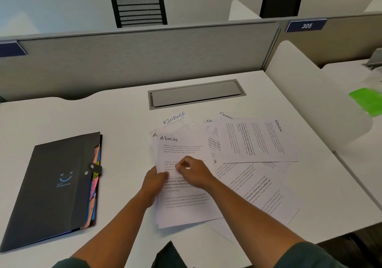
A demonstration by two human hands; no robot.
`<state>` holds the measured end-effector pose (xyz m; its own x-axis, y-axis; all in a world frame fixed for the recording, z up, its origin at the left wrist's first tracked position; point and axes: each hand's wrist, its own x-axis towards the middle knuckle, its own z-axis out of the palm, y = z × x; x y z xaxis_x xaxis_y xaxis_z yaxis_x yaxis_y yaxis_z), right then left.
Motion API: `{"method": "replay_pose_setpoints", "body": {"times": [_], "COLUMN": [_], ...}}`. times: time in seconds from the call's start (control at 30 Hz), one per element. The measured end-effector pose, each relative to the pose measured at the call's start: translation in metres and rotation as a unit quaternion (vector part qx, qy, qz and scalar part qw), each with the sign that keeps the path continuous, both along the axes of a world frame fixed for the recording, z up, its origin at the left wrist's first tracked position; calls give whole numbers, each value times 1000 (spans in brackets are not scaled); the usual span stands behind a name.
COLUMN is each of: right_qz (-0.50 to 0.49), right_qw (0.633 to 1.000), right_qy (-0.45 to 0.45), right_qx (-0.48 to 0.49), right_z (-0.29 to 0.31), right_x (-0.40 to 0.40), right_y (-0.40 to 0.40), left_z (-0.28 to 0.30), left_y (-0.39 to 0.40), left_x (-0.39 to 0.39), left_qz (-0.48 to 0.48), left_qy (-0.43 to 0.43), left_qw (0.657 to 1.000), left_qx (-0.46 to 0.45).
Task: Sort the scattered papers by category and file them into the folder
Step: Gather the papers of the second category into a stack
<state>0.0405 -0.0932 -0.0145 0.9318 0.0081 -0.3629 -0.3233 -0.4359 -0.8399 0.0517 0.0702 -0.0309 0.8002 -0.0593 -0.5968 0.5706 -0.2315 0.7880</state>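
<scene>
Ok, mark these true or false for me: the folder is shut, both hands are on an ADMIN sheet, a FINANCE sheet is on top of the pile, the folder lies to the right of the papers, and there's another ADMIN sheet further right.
1. The folder is shut with its strap fastened. True.
2. The left hand and right hand both hold the ADMIN sheet. True.
3. The FINANCE sheet lies on top of the pile. False: it sticks out from beneath, at the far side.
4. The folder lies right of the papers. False: it lies left.
5. A second ADMIN sheet lies further right, turned sideways. True.
</scene>
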Motion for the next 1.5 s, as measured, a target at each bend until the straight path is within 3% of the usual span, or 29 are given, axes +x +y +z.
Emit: {"method": "replay_pose_setpoints", "body": {"times": [0.13, 0.3, 0.37, 0.53, 0.67, 0.87, 1.0, 1.1, 1.2, 1.37, 1.5], "right_qz": [-148, -299, -283, -121, -40, -41, -106, -169, -169, -60, 94], "right_qw": [988, 952, 948, 921, 911, 883, 906, 936, 970, 998, 995], "right_qy": [-44, 13, 28, 20, 67, 47, 1, -51, -38, -10, 20], "right_qx": [-28, -61, -147, -369, -406, -465, -410, -305, -171, 15, 19], "right_z": [-6, -13, -17, -22, -28, -39, -39, -31, -20, 5, 12], "right_x": [7, 16, 15, 16, 21, 23, 27, 32, 41, 46, 42], "right_y": [-29, -82, -99, -120, -125, -119, -121, -116, -106, -87, -74], "left_z": [-3, -9, -11, -15, -18, -20, -20, -18, -14, -9, -7], "left_y": [-3, -10, -12, -18, -16, -11, -8, -8, -7, 0, 8], "left_x": [2, 6, 8, 11, 14, 13, 13, 13, 14, 17, 19], "left_qz": [-2, -10, -11, -15, -23, -32, -29, -23, -9, 16, 37], "left_qy": [-3, -24, -29, -33, -30, -33, -24, -14, 10, 39, 52], "left_qw": [1000, 999, 998, 998, 997, 996, 996, 997, 999, 999, 998], "left_qx": [10, 42, 49, 60, 74, 79, 76, 67, 48, 31, 12]}}
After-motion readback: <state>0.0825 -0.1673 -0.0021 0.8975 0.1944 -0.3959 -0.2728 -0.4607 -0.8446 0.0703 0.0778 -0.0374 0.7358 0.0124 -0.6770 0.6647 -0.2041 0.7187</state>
